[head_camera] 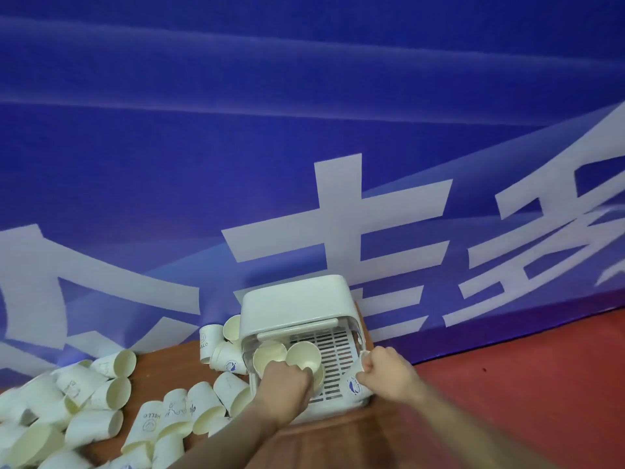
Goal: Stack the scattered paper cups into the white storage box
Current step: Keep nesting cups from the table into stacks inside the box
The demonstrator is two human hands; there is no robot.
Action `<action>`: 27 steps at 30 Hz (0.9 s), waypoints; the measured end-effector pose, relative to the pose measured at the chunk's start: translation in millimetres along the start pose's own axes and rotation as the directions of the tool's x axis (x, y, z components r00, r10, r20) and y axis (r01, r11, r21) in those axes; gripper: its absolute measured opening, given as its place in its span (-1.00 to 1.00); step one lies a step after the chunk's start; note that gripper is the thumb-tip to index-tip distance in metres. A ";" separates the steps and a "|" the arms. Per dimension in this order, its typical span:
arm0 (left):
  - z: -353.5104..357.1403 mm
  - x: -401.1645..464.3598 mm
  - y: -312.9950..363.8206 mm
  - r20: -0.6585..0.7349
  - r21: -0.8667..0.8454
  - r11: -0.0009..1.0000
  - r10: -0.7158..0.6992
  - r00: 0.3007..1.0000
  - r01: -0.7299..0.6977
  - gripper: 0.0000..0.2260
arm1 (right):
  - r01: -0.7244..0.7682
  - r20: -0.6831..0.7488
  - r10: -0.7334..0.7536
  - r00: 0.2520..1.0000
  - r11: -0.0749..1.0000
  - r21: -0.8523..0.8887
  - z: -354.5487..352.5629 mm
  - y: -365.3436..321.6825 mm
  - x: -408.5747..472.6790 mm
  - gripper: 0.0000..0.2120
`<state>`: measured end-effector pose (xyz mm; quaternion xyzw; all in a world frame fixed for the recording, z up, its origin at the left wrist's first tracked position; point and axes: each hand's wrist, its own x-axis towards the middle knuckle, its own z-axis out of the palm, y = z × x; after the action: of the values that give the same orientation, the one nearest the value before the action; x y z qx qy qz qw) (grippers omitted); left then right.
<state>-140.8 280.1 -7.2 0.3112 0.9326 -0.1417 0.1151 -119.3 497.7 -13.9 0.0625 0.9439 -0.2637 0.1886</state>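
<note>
Cups are what both hands carry, right at the open front of the white storage box, which stands on the wooden table against the blue banner. The left hand is curled round an upright paper cup, its mouth facing up and toward the camera, just inside the box on the left of the slatted tray; a second open cup sits touching it on its left. The right hand grips a cup with a blue logo at the box's front right corner, tilted, base toward the camera. The left hand is the nearer to the two cups in the box, so nesting likely falls to it. Loose cups lie on their sides left of the box.
</note>
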 end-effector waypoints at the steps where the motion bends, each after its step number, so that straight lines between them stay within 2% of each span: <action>1: 4.4 0.6 0.5 0.054 0.038 0.999 0.017 0.998 -0.019 -0.82 | -0.003 0.011 0.003 1.000 1.000 -0.001 1.6 1.8 1.6 -0.68; 4: 26.9 12.4 -0.7 0.053 0.077 0.997 0.010 0.999 -0.014 -0.73 | -0.004 0.013 0.004 1.000 1.000 0.004 5.4 5.3 5.2 -0.67; 7: 22.3 12.6 6.4 0.089 0.112 0.991 0.068 0.994 -0.078 -0.87 | 0.016 -0.003 -0.016 1.000 1.000 0.001 5.5 5.5 7.9 -0.66; 10: 26.8 20.6 8.5 0.053 0.102 0.995 0.018 0.998 -0.023 -0.69 | 0.044 -0.018 -0.044 0.999 0.999 -0.016 2.7 4.2 10.1 -0.66; 14: 22.8 18.1 9.8 0.013 0.064 0.998 -0.018 1.000 0.017 -0.61 | 0.063 -0.022 -0.064 0.998 0.997 -0.036 -0.9 2.8 9.7 -0.66; 27: 22.9 -9.8 -12.7 -0.091 0.043 0.997 -0.060 0.994 0.064 -0.65 | 0.202 -0.065 -0.214 0.975 0.967 -0.153 -2.8 -29.5 -16.2 -0.63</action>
<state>-138.0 257.3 -23.2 0.2907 0.9425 -0.1527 0.0617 -111.7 473.7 8.6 -0.0403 0.9688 -0.2098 0.1258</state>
